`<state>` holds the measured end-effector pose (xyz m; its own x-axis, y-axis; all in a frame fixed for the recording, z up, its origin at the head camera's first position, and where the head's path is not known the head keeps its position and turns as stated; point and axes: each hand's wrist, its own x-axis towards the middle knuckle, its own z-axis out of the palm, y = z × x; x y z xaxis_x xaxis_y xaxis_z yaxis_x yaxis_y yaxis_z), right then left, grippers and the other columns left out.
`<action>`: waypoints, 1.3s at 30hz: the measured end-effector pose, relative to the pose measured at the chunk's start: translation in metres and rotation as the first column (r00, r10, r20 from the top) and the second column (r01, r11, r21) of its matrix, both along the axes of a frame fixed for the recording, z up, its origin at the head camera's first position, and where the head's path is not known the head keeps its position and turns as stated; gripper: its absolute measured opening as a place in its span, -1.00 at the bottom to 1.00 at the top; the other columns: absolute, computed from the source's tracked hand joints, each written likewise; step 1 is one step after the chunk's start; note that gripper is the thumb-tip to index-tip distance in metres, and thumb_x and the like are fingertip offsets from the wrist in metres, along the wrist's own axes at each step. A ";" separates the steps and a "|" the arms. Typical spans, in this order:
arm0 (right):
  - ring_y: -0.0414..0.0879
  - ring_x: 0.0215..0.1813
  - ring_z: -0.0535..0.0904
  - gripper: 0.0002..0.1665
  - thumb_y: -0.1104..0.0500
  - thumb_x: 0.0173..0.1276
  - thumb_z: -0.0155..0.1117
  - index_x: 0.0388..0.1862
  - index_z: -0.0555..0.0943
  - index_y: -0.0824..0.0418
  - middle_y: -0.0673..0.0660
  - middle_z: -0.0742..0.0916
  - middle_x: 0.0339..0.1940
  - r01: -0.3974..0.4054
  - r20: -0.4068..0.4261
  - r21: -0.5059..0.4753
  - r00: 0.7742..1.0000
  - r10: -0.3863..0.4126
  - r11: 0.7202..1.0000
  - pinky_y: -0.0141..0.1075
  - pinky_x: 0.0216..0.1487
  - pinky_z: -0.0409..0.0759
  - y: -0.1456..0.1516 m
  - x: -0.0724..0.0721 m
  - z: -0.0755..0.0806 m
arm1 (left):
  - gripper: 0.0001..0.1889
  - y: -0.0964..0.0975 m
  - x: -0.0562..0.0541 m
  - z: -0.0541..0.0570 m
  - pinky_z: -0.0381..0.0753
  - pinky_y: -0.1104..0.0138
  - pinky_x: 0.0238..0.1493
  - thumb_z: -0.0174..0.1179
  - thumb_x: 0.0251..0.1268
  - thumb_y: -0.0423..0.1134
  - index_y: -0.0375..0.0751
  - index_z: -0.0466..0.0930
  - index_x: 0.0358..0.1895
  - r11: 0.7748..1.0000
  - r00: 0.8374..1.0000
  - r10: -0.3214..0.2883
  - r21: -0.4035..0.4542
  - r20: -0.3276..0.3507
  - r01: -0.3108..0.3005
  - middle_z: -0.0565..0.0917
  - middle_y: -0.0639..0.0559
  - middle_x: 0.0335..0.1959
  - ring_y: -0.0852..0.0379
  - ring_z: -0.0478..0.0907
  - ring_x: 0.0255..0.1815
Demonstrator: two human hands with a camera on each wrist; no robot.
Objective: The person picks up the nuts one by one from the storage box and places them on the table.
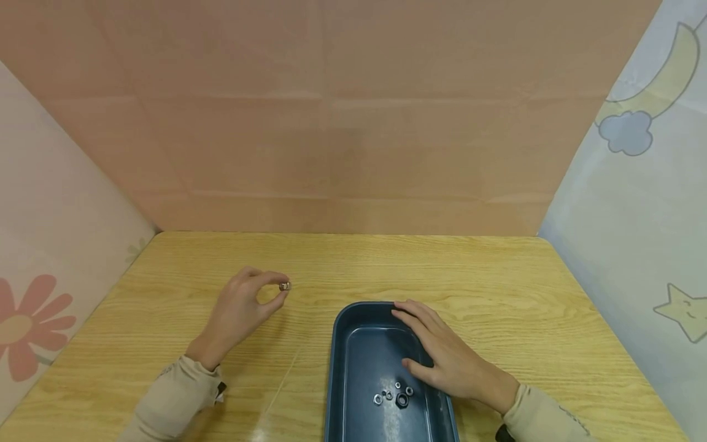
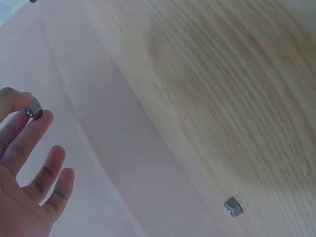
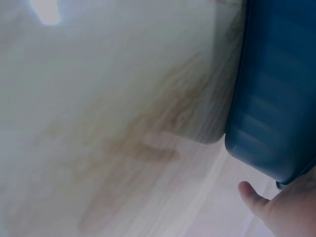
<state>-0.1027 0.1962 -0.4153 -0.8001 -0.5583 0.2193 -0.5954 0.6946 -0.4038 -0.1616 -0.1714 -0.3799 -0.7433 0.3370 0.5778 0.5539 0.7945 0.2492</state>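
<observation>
Between thumb and index finger, my left hand (image 1: pixel 234 313) pinches a silvery hex nut (image 1: pixel 285 286) above the table, left of the dark blue tray (image 1: pixel 364 356). The left wrist view shows this nut side-on, with the other fingers spread apart below it. My right hand (image 1: pixel 450 359) rests over the tray's right rim, its fingertips near the far corner and its thumb over the inside. Several small nuts lie loose in the tray near that thumb, among them a bigger dark nut (image 1: pixel 397 404).
Another silvery nut (image 2: pixel 233 207) sits on the wood-grain table (image 1: pixel 442 264) near its edge in the left wrist view. A brown paper backdrop (image 1: pixel 331 123) rises behind the table. Patterned panels flank it: a flower panel (image 1: pixel 66 184) at left, a moon-and-star panel (image 1: pixel 618 233) at right.
</observation>
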 end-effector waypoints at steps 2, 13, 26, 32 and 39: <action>0.01 0.60 0.12 -0.08 0.03 0.29 0.37 0.56 0.19 0.08 -0.03 0.21 0.60 -0.003 -0.008 0.001 1.000 0.003 1.000 0.11 0.42 0.38 0.000 0.000 0.000 | -0.77 -0.002 0.000 0.000 0.61 0.20 -0.36 0.49 0.03 -0.30 -0.07 0.77 -0.19 1.000 1.000 0.009 0.005 0.000 -0.009 0.79 0.10 -0.31 0.06 0.62 -0.24; -0.01 0.59 0.12 -0.08 0.03 0.27 0.38 0.56 0.20 0.07 -0.05 0.21 0.60 -0.001 -0.020 -0.003 1.000 0.001 1.000 0.10 0.42 0.38 0.000 -0.001 -0.001 | -0.76 -0.011 0.000 -0.002 0.59 0.22 -0.40 0.48 0.05 -0.32 -0.06 0.77 -0.17 0.999 0.998 0.043 0.025 0.040 -0.044 0.77 0.08 -0.29 0.03 0.61 -0.23; 0.02 0.58 0.15 -0.10 0.05 0.26 0.39 0.54 0.24 0.12 0.00 0.25 0.59 -0.005 -0.028 -0.008 1.000 0.005 1.000 0.12 0.39 0.40 -0.001 0.001 0.000 | -0.76 -0.022 0.000 -0.003 0.67 0.07 -0.33 0.44 0.10 -0.34 -0.10 0.75 -0.13 0.996 0.993 0.075 0.033 0.095 -0.078 0.79 0.03 -0.25 -0.06 0.63 -0.18; 0.03 0.59 0.15 -0.09 0.05 0.26 0.39 0.54 0.23 0.12 -0.02 0.23 0.59 -0.001 -0.029 -0.005 1.000 0.001 1.000 0.13 0.39 0.41 -0.001 0.002 -0.001 | -0.77 -0.027 0.001 -0.004 0.68 -0.02 -0.27 0.43 0.11 -0.33 -0.10 0.74 -0.13 0.994 0.991 0.092 0.048 0.096 -0.096 0.80 0.01 -0.22 -0.10 0.64 -0.14; 0.01 0.58 0.15 -0.08 0.04 0.26 0.39 0.54 0.23 0.11 -0.02 0.24 0.59 0.003 -0.038 0.002 0.999 -0.003 1.000 0.12 0.39 0.41 -0.001 0.001 -0.001 | -0.76 -0.036 0.000 -0.004 0.67 -0.11 -0.22 0.44 0.10 -0.34 -0.11 0.74 -0.13 0.990 0.986 0.123 0.055 0.108 -0.130 0.81 -0.02 -0.19 -0.18 0.64 -0.08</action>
